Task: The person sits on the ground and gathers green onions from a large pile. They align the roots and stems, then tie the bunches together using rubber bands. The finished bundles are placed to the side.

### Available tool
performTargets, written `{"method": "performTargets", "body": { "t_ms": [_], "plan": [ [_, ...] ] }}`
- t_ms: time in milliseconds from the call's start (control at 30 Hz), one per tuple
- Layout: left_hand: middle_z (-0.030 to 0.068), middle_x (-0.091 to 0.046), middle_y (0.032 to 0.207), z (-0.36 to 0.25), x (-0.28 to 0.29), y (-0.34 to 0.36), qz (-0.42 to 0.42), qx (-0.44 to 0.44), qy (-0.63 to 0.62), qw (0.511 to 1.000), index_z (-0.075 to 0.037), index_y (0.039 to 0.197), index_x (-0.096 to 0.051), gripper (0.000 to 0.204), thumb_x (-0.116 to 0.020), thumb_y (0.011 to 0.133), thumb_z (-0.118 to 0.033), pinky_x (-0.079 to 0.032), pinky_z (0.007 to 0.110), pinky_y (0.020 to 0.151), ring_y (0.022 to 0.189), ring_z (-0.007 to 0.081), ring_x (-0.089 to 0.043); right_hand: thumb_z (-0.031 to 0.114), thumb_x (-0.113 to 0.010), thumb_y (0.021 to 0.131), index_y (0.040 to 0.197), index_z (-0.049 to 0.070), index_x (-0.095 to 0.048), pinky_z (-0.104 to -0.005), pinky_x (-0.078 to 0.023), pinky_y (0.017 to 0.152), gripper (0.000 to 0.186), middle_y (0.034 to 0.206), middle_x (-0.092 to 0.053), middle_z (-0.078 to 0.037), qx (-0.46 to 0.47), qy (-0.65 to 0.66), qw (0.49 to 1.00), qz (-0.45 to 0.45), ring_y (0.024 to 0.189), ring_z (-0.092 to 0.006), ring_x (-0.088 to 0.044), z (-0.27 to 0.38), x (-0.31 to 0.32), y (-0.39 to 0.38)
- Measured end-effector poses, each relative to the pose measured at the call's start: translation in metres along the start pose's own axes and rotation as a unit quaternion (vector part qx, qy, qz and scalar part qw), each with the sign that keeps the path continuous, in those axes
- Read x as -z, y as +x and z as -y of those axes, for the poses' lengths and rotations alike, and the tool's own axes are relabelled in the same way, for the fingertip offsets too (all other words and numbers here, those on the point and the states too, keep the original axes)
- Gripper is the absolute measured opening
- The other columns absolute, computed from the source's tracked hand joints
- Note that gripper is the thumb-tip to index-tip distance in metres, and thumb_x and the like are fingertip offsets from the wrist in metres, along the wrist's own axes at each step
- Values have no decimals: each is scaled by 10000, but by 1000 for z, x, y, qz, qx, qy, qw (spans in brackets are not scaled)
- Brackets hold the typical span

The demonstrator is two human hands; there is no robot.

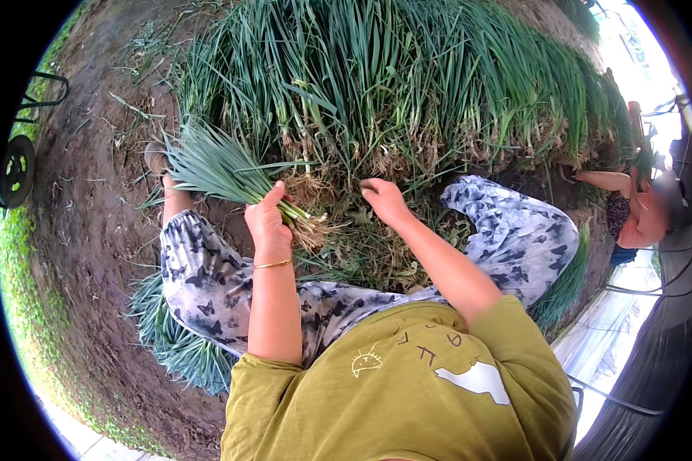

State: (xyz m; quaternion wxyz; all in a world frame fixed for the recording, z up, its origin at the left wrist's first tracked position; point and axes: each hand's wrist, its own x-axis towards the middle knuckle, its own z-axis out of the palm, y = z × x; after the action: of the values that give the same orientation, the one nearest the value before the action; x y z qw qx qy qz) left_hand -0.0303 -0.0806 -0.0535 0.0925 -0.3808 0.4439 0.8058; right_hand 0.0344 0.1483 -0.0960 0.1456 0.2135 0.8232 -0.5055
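Observation:
My left hand (pixel 271 215) is closed round a bunch of long-leaved green plants (pixel 215 165), their leaves pointing up and left, their pale stems and roots hanging out to the right. My right hand (pixel 380 196), fingers curled and dark at the tips, is just below a wide row of the same plants (pixel 407 69), whose brown roots face me; whether it holds anything I cannot make out. Loose leaves and trimmings (pixel 384 253) lie on the soil between my patterned trouser legs.
More bundled plants (pixel 177 338) lie by my left leg and others (pixel 561 276) by my right. Another person (pixel 642 215) sits at the right, near plastic sheeting (pixel 607 315). A dark wheel and metal frame (pixel 17 170) stand at the far left on bare soil.

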Motion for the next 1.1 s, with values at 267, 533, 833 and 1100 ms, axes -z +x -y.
{"method": "performTargets", "body": {
  "t_ms": [267, 533, 833, 1100],
  "plan": [
    [46, -540, 633, -18, 5, 4, 36, 80, -126, 988, -46, 761, -578, 172, -716, 803, -140, -458, 285, 491, 509, 148, -504, 134, -623, 840, 923, -55, -616, -304, -391, 550, 207, 686, -609, -66, -107, 250, 962, -37, 582, -139, -524, -23, -35, 40],
    [109, -670, 817, 28, -23, -35, 161, 155, 40, 974, 85, 959, -644, 196, -654, 776, 13, -494, 240, 540, 622, 137, -611, 72, -607, 854, 847, -18, -584, -234, -409, 564, 93, 705, -600, -30, -22, 250, 967, 44, 620, -79, -528, 39, 6, -54],
    [66, -630, 779, 42, -19, -38, 171, 105, 45, 979, -14, 840, -604, 173, -686, 718, 76, -491, 304, 599, 652, 191, -599, 172, -627, 856, 754, -9, -610, -241, -387, 528, 209, 612, -547, 0, 17, 157, 974, 161, 564, -70, -484, 50, 2, -60],
    [75, -623, 729, 27, -18, -41, 206, 62, 73, 974, 15, 834, -612, 120, -681, 737, 29, -498, 298, 545, 587, 180, -591, 189, -606, 868, 740, -20, -631, -250, -462, 551, 246, 591, -619, -71, -55, -15, 990, 132, 567, -154, -615, 26, 38, -91]
  ]
}}
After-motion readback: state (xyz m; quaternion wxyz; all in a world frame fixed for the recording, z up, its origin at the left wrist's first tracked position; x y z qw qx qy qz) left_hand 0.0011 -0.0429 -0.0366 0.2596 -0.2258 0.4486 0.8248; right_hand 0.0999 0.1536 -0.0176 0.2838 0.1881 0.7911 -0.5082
